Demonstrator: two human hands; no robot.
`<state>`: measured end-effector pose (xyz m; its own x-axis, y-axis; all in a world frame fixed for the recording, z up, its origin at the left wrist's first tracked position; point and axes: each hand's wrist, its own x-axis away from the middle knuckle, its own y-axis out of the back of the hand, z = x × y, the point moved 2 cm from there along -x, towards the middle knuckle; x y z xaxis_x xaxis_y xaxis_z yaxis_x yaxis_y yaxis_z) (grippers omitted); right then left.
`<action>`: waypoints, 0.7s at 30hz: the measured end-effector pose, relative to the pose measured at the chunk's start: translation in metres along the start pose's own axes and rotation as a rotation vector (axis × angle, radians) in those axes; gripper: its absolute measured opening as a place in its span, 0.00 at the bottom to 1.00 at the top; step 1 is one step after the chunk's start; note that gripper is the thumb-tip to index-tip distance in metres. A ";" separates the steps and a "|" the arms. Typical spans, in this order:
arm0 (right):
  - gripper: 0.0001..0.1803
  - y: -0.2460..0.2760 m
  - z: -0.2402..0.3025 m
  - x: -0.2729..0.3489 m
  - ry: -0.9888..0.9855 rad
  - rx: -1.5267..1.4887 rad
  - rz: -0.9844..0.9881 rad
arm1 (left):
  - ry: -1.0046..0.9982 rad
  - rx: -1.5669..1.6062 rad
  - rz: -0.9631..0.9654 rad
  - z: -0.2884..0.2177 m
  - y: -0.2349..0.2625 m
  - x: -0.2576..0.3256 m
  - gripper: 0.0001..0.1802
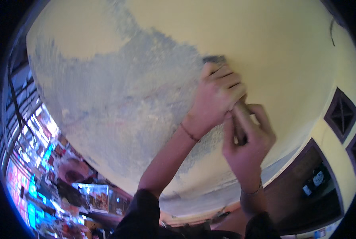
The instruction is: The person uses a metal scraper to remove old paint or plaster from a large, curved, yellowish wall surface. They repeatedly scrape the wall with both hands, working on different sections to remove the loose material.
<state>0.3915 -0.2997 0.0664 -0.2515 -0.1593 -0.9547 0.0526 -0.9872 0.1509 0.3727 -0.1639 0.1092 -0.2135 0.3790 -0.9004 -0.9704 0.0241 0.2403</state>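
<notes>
Two hands grip one scraping tool (pixel 225 85) pressed against a yellow wall (pixel 265 36), right of the frame's centre. Its dark blade end (pixel 214 59) shows above the left hand (pixel 216 97), whose fingers (pixel 225 75) are curled flat over the tool near the blade. The right hand (pixel 247 139) sits just below, fingers (pixel 261 117) wrapped tightly round the brown handle (pixel 239 119). A thin red cord bracelet (pixel 190 133) circles the left wrist; a band (pixel 251 191) circles the right wrist.

Left of the blade, a broad grey scraped patch (pixel 118 103) spreads across the wall toward the upper left. At lower left, brightly coloured packages (pixel 46 159) in red, blue and pink hang or stand in crowded rows; their shapes are blurred. Dark diamond-shaped vents (pixel 341 115) pierce the wall at right, above a dark-framed opening (pixel 313 187) at lower right.
</notes>
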 end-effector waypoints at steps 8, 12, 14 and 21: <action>0.15 -0.009 -0.052 0.022 0.184 0.018 0.039 | -0.082 -0.118 -0.328 -0.006 -0.036 0.032 0.13; 0.18 -0.031 -0.064 0.078 0.179 0.164 0.108 | 0.075 -0.368 -0.239 -0.007 -0.011 0.118 0.21; 0.20 -0.037 -0.062 0.123 -0.003 0.119 0.234 | 0.247 -0.410 -0.079 -0.020 0.005 0.179 0.25; 0.20 -0.033 -0.061 0.234 -0.118 0.031 0.417 | 0.839 -0.438 0.409 -0.128 0.038 0.366 0.43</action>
<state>0.3903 -0.3041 -0.1771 -0.3235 -0.5432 -0.7748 0.1449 -0.8376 0.5268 0.2435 -0.1422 -0.2580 -0.3833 -0.4895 -0.7832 -0.7259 -0.3647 0.5832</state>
